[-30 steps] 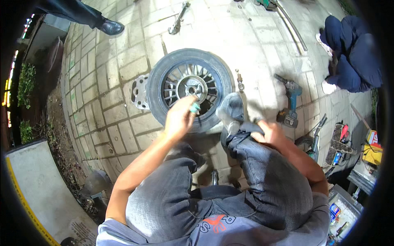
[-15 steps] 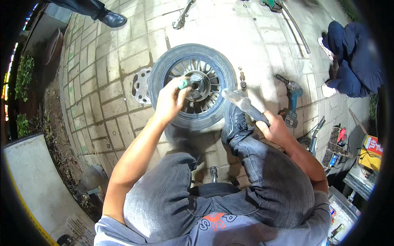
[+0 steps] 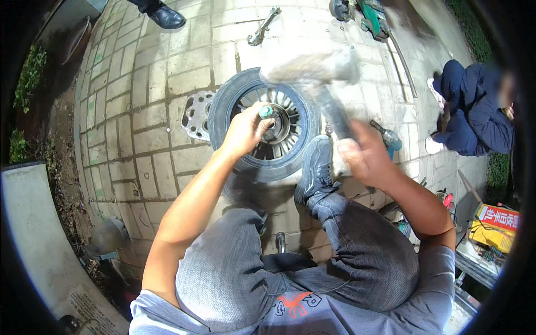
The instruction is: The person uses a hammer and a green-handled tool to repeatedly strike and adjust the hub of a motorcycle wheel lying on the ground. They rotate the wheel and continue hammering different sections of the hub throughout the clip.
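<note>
From my end I'm looking down on pale brick pavement (image 3: 159, 151), and the wheel (image 3: 312, 120) is lying flat on it, right in front of the person, tyre on, spokes facing up. The near right edge of the wheel is sitting beside the person's right shoe (image 3: 318, 167). Up in the air over the wheel's far right edge, a hammer (image 3: 312, 70) is showing as a blur, and the right hand (image 3: 365, 153) is wrapping tightly round its dark handle. Left of the wheel a perforated metal plate (image 3: 192, 118) is lying, its near edge tucked up against the tyre; well out to the wheel's right a power drill (image 3: 386, 134) is resting, partly hidden by the right hand; beyond the wheel's far side a wrench (image 3: 262, 29) is lying on the bricks.

Down at the wheel's centre, the left hand (image 3: 245, 129) is pinching a small green-topped tool (image 3: 266, 112) over the hub (image 3: 285, 128); I can't tell whether its lower end is touching. I'm judging this as the striking step, hammer being readied above the tool. The next move, I'm reckoning, is calling for a steady, upright tool, fingertips clear of its top, and a square, controlled blow.
</note>
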Available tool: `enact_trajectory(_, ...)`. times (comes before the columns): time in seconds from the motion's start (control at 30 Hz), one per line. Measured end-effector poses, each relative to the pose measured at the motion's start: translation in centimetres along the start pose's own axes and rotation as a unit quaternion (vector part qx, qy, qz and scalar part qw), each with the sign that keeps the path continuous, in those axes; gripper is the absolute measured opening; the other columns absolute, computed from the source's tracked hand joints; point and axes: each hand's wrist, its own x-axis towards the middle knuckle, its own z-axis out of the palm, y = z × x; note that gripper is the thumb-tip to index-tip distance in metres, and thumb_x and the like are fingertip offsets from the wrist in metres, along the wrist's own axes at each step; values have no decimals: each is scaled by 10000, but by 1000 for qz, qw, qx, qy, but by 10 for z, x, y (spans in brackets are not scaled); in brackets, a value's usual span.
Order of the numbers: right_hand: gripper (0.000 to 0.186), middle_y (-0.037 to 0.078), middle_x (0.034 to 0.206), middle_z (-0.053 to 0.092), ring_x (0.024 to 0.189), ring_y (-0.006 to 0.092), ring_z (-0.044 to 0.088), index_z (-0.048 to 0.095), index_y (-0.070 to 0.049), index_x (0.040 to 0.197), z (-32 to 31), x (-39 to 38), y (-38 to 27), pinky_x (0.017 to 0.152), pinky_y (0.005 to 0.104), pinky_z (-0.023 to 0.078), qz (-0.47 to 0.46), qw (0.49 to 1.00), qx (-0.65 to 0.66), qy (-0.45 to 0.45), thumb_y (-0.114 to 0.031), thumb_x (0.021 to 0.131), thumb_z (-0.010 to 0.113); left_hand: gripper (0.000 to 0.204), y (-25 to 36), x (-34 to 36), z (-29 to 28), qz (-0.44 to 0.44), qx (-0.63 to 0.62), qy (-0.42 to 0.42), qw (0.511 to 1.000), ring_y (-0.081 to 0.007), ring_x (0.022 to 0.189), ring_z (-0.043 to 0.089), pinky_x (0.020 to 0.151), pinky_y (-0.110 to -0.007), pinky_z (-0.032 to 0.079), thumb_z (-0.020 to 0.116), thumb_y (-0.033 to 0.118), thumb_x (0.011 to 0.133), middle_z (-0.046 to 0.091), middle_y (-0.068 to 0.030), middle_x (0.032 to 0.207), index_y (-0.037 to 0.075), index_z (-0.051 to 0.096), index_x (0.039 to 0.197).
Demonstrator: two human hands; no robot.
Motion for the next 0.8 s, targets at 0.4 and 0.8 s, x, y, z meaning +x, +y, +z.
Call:
enact_trajectory(0.4, 467, 56, 616, 482, 582, 121, 464, 549, 19, 908, -11, -15, -21, 537, 302, 389, -8, 996, 80, 47, -443, 974, 532, 309, -4, 1, 1, 15, 72, -26, 997, -306, 809, 670, 722, -354, 517, 707, 169, 867, 663, -172, 943, 57, 592, 1131)
enact_trajectory(0.8, 455, -18, 629, 471, 580, 63, 446, 524, -37, 831, -13, -19, 37, 504, 261, 367, 152, 970, 178, 62, -463, 987, 514, 214, 11, 65, -24, -81, -21, -128, 988, -124, 947, 618, 865, -311, 511, 671, 142, 913, 679, -52, 992, 30, 622, 1088)
